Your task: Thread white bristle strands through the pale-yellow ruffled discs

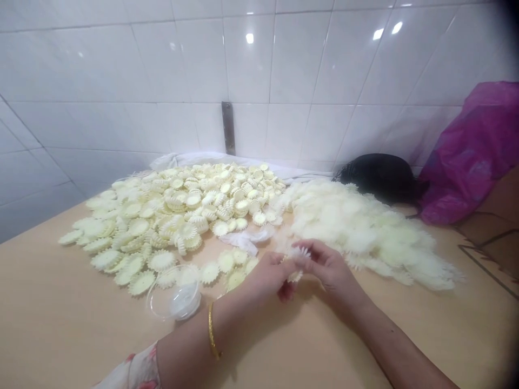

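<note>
My left hand point(265, 278), with a gold bangle at its wrist, is closed with its fingers pinched on a pale, petal-edged disc point(295, 276). Opposite it, my right hand point(330, 270) pinches the white toothed rim of the same piece or of one pressed against it; the fingers hide which. To the left spreads a large heap of cream, scallop-edged discs point(186, 200). A few loose discs point(235, 279) lie just beside my left forearm. Beyond my right hand is a long pile of fluffy, pale yellow-white pieces point(357, 232).
A clear round container point(185, 302) stands left of my left forearm on the wooden table point(60, 319). Crumpled white plastic point(247, 237) lies between the piles. At the back right are a black rounded object point(377, 175) and a magenta plastic bag point(466, 156), against a tiled wall.
</note>
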Tool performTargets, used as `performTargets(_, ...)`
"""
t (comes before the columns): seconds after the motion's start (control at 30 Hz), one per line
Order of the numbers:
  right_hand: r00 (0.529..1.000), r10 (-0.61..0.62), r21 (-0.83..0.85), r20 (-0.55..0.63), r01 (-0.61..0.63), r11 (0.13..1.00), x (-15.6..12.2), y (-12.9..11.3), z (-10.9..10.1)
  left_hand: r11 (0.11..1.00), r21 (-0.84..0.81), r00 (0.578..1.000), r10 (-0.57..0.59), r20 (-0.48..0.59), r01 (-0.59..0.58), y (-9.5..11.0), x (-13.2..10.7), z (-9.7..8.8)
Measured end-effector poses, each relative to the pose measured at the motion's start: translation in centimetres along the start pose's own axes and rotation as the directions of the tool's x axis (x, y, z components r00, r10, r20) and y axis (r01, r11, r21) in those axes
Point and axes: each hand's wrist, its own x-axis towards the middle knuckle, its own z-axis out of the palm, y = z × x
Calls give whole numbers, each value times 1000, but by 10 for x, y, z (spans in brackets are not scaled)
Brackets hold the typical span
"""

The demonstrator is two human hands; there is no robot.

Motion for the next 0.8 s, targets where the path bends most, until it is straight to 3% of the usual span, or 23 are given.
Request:
performTargets(0.07, 999, -37, -27, -20, 36, 999, -1, 1, 2, 999, -43, 1000, -21, -21, 20, 2, -2, 2)
performTargets(0.17, 979, -136, -172, -152, 109, 979, -2, -2, 6, 996, -94, 995, 2, -96, -11, 6, -3, 6)
performTargets(0.27, 952, -159, -250, -262, 92, 964, -1, -8, 9, 994, -96, 995, 41, -91, -50, 8, -4, 9)
performTargets(0.47, 934, 1, -26, -356, -11, 1000, 7, -10, 5, 986, -157, 995, 48, -90, -62, 14, -9, 18)
performTargets(0.63, 852, 102, 148, -513, -29, 989, 18, -5, -22, 993, -117, 999, 10, 41, -5, 11, -22, 23)
performTargets(0.7, 865, 125, 190, -485, -35, 981, 19, -5, -31, 991, -132, 998, -21, 51, 27, 6, -21, 23)
performTargets(0.8, 935, 201, 324, -291, -102, 941, 16, -9, -32, 974, -219, 998, -60, -19, 54, 1, -13, 20)
